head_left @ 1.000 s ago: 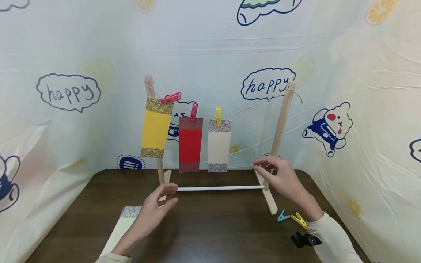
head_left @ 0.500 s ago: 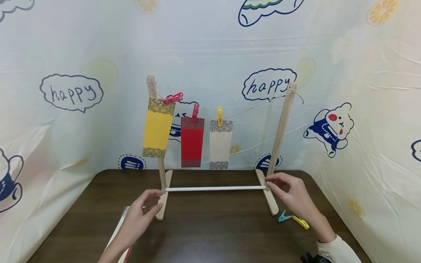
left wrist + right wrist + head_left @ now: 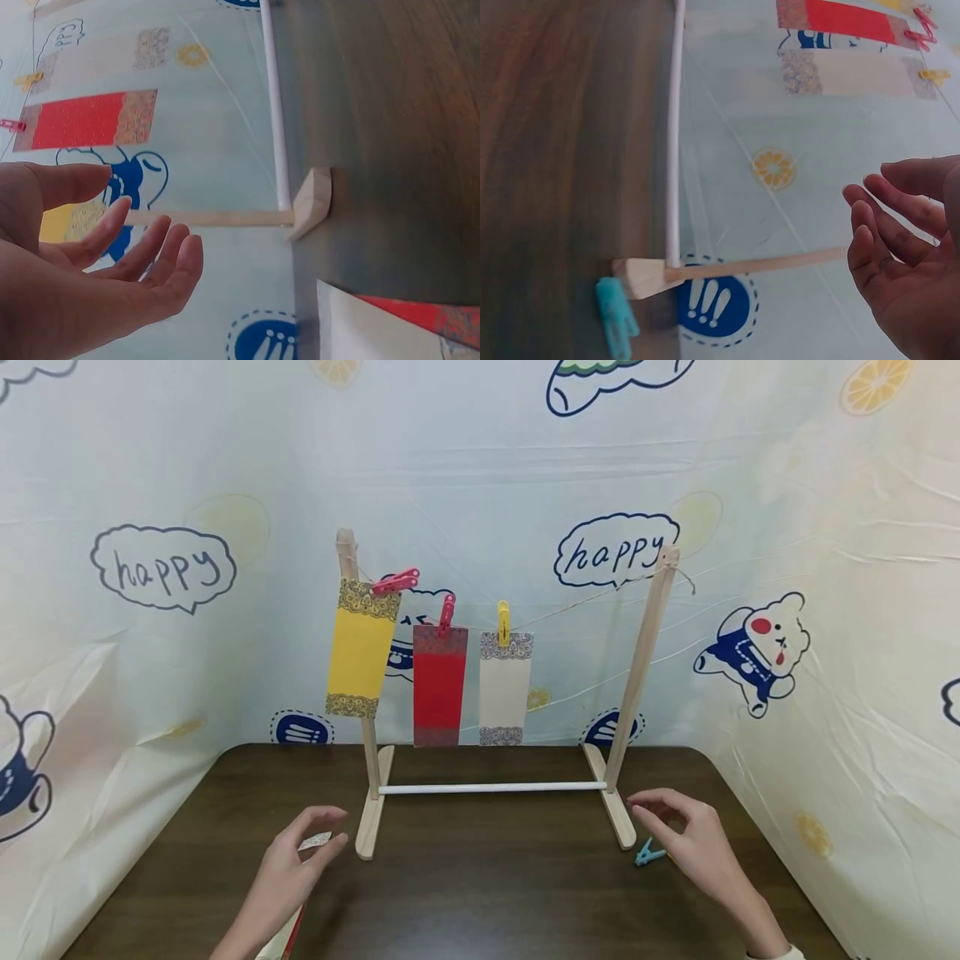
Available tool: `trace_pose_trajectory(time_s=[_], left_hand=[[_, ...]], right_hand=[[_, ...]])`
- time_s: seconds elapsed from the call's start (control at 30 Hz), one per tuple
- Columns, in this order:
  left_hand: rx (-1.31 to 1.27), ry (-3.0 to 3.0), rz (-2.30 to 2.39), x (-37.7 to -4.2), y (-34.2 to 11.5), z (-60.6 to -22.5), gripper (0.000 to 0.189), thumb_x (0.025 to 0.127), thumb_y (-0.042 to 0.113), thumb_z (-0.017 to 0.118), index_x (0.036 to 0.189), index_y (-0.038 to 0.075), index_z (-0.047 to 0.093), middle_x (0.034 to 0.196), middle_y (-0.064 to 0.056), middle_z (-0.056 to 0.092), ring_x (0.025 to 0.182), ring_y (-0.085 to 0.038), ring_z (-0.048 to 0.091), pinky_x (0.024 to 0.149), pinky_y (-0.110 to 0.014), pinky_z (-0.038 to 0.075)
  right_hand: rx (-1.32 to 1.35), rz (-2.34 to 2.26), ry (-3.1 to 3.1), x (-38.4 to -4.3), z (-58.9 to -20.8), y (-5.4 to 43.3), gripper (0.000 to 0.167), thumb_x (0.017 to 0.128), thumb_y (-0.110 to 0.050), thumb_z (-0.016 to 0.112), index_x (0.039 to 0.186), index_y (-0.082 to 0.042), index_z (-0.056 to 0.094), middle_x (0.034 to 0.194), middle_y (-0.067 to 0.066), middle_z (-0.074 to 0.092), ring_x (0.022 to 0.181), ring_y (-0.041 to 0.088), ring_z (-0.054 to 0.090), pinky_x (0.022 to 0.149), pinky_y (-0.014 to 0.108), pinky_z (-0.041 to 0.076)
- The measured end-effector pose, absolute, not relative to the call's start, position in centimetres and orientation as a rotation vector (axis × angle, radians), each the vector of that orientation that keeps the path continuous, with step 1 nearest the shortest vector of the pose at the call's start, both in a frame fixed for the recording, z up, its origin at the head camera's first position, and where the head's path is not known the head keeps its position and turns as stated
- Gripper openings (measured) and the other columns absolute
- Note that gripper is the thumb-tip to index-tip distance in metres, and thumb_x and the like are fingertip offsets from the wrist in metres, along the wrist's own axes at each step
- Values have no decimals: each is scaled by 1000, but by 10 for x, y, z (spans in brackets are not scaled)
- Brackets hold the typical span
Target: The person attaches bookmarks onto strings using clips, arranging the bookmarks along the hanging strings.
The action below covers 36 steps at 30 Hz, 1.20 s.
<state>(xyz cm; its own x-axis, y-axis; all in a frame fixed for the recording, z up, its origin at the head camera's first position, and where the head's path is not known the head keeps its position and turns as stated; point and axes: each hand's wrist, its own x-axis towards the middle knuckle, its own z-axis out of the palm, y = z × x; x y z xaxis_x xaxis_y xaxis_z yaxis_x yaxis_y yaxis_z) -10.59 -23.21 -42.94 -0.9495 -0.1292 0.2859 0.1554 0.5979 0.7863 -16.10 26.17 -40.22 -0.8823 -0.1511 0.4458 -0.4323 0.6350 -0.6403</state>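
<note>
In the head view my left hand [image 3: 281, 872] hovers left of the wooden stand's left foot [image 3: 373, 814], fingers loosely bent and holding nothing. Partly beneath it lie paper strips [image 3: 283, 937], cream with a red edge showing. My right hand [image 3: 697, 847] is just right of the right foot [image 3: 617, 810], also holding nothing, beside a blue clothespin [image 3: 648, 852]. From the stand's string hang a yellow strip [image 3: 360, 647], a red strip [image 3: 440, 685] and a cream strip [image 3: 506, 689]. Two pink clothespins [image 3: 447, 616] and a yellow clothespin [image 3: 503, 623] grip them.
A white rod [image 3: 491, 788] joins the two feet low down. The left post [image 3: 371, 752] and right post [image 3: 641, 668] rise from the dark wooden table [image 3: 480, 877]. Behind hangs a printed curtain [image 3: 480, 468]. The string's right half [image 3: 585, 603] bears no strips.
Both hands have drawn back from the stand's base, the left toward lower left, the right toward lower right. The right hand now hides the loose yellow clothespin. The hanging red and cream strips shift slightly.
</note>
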Motion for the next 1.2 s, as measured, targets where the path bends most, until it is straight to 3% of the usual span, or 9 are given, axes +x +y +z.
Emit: trace_pose_trajectory(time_s=[0.23, 0.5, 0.63, 0.7, 0.93, 1.13, 1.2], left_hand=[[59, -2550, -1278, -102, -246, -434, 28, 96, 22, 68, 121, 10, 62, 120, -10, 66, 110, -21, 62, 81, -21, 53], [60, -2528, -1233, -98, -258, -443, 25, 94, 15, 70, 117, 8, 63, 118, -12, 68, 102, 0, 61, 77, -18, 53], [59, -2543, -1177, -99, -266, -448, 24, 93, 14, 71, 115, 7, 63, 117, -14, 68, 99, 6, 60, 75, -17, 53], [73, -2565, -1148, -100, -270, -450, 25, 94, 15, 71, 116, 6, 64, 117, -14, 68, 99, 4, 61, 76, -17, 53], [123, -2651, -1111, -105, -274, -453, 30, 95, 21, 69, 119, 5, 62, 121, -16, 67, 106, -24, 65, 82, -30, 55], [126, -2697, -1116, -104, -283, -457, 35, 96, 25, 68, 123, 3, 61, 124, -20, 65, 110, -32, 64, 85, -31, 53], [128, -2722, -1125, -103, -287, -458, 39, 97, 27, 67, 125, 2, 60, 127, -22, 63, 114, -40, 61, 86, -33, 52]], right_hand=[[352, 1129, -2521, -153, -418, 275, 9, 94, -19, 70, 103, -18, 74, 92, -5, 73, 80, 7, 65, 71, 19, 53], [273, 1194, -2488, -147, -438, 289, 10, 95, -17, 69, 104, -16, 73, 94, 0, 73, 78, 14, 67, 67, 20, 52], [193, 1245, -2481, -148, -448, 296, 12, 94, -18, 70, 105, -15, 74, 99, 1, 74, 82, 11, 67, 67, 20, 52], [144, 1270, -2481, -149, -453, 300, 14, 94, -19, 71, 106, -14, 74, 101, 2, 74, 84, 8, 66, 68, 20, 52], [-42, 1253, -2502, -151, -474, 313, 18, 94, -22, 71, 105, -8, 75, 101, 7, 75, 85, 2, 66, 69, 15, 50], [-163, 1212, -2517, -153, -490, 323, 17, 93, -20, 72, 105, -8, 75, 101, 9, 75, 80, -2, 63, 66, 15, 48], [-196, 1201, -2525, -154, -493, 326, 18, 92, -21, 73, 105, -8, 75, 102, 10, 75, 80, -4, 62, 65, 14, 47]])
